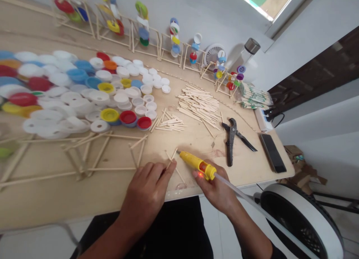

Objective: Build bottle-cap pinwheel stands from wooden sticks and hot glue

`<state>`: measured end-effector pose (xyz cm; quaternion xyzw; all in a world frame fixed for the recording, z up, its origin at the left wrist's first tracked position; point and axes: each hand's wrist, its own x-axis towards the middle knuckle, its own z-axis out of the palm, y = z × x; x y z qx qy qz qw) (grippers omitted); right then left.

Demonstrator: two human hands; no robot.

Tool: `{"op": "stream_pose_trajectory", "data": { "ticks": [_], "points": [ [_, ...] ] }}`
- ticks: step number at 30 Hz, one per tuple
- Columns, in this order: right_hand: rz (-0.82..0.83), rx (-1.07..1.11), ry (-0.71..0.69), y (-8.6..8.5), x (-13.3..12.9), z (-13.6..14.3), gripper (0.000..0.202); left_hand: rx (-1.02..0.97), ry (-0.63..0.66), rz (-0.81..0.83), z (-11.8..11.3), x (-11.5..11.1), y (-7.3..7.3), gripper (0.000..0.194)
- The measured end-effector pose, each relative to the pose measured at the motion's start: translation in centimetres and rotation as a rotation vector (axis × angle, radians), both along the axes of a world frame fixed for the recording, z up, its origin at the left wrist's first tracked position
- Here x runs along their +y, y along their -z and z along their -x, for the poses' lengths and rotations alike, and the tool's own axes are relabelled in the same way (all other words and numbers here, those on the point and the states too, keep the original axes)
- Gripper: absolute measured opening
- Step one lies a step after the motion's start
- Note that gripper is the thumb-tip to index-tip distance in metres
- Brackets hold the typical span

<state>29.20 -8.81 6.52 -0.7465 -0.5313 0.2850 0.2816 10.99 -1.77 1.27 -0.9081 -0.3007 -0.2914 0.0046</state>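
Note:
In the head view my right hand [215,188] is wrapped round a yellow glue gun [196,163] with a small red light. A long clear glue stick [238,191] runs out of its back end. The nozzle meets, or nearly meets, the tip of a thin wooden stick [174,153]. My left hand [150,190] pinches a few such sticks, joined or crossed at an angle, just above the table. Another stick [180,175] slants down between the hands. Left of my left hand lie joined stick frames [112,169].
Plastic bottle caps [78,98] cover the table's left. Loose sticks [199,105] are piled at the middle, with shorter pieces [171,122] nearby. Cutting pliers [231,139] and a phone [273,152] lie right. Stick frames with caps [175,38] line the wall. A fan [303,218] stands lower right.

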Motion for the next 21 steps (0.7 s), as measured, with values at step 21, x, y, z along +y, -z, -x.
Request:
{"op": "stream_pose_trajectory", "data": {
  "ticks": [21],
  "points": [
    [0.026, -0.046, -0.022, -0.30, -0.09, 0.04, 0.021, -0.013, -0.002, 0.000, -0.02, -0.01, 0.12, 0.029]
  ]
}}
